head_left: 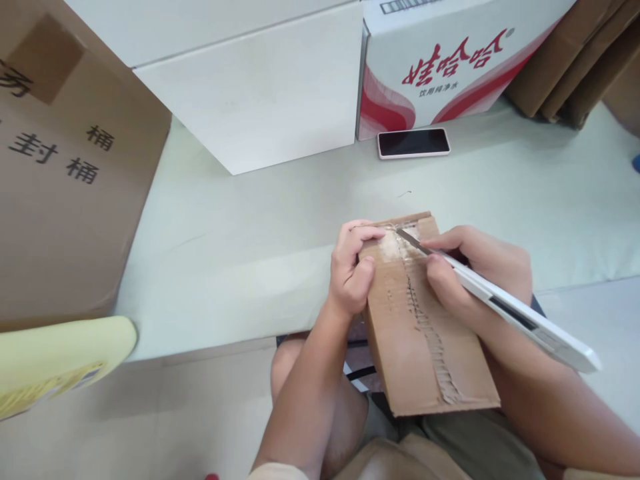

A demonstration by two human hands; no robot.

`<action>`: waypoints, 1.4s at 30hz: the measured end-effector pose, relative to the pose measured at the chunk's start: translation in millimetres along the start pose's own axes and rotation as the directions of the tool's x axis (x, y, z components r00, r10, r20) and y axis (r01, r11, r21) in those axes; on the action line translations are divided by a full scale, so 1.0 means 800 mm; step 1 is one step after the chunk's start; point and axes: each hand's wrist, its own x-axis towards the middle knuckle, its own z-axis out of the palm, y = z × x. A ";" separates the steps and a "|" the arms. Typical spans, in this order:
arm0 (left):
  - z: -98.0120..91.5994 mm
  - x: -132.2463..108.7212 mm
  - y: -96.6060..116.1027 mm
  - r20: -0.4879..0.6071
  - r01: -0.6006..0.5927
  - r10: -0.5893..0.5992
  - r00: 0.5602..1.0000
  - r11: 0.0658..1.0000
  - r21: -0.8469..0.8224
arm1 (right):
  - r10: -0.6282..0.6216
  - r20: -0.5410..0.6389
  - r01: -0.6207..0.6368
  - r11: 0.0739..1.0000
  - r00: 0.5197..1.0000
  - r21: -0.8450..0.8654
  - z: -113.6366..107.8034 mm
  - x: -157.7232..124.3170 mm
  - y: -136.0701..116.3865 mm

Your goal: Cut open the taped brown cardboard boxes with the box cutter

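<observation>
A small brown cardboard box (400, 333) is tilted between my lap and the table edge, with a ragged, torn seam running down its upper face. My left hand (354, 267) grips its far left edge, thumb on the near side and fingers over the top. In my right hand (470, 267) is a white utility knife (515, 310), pinched near the front. Its dark blade tip touches or lies just over the whitish, tape-covered patch (393, 245) at the box's far end.
A phone (414, 143) lies on the pale green table (240, 267) before a white-and-red carton (450, 73). White boxes (290, 100) stand at the back, a large brown carton (65, 220) at left. Folded cardboard (565, 60) leans back right; a yellow object (65, 353) juts in at lower left.
</observation>
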 end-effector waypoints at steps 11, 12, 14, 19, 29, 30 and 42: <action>0.001 0.000 0.000 -0.005 0.011 -0.011 1.000 0.999 0.034 | 0.038 0.028 -0.038 0.999 0.999 0.022 0.005 0.003 0.003; 0.001 0.000 0.000 -0.004 0.012 -0.012 1.000 0.999 0.044 | 0.035 0.036 -0.036 0.999 0.999 0.028 0.004 0.003 0.003; 0.000 0.000 0.000 0.001 0.004 -0.004 1.000 0.999 0.051 | 0.029 0.045 -0.030 0.999 0.999 0.032 0.004 0.003 0.004; 0.000 0.000 -0.002 0.006 -0.020 0.020 1.000 0.999 0.042 | 0.022 0.023 -0.023 0.999 0.999 0.025 0.004 0.002 0.006; 0.001 0.000 -0.003 -0.002 -0.026 0.026 1.000 0.999 0.024 | 0.032 0.046 -0.035 0.997 0.998 0.064 0.002 0.002 0.005; 0.001 0.000 -0.002 -0.007 -0.020 0.020 1.000 1.000 0.022 | 0.030 0.031 -0.032 0.996 0.999 0.079 0.002 0.002 0.005; 0.002 -0.001 -0.003 -0.010 -0.018 0.018 1.000 0.999 -0.034 | 0.077 0.016 -0.078 0.990 0.997 0.114 0.002 -0.002 0.004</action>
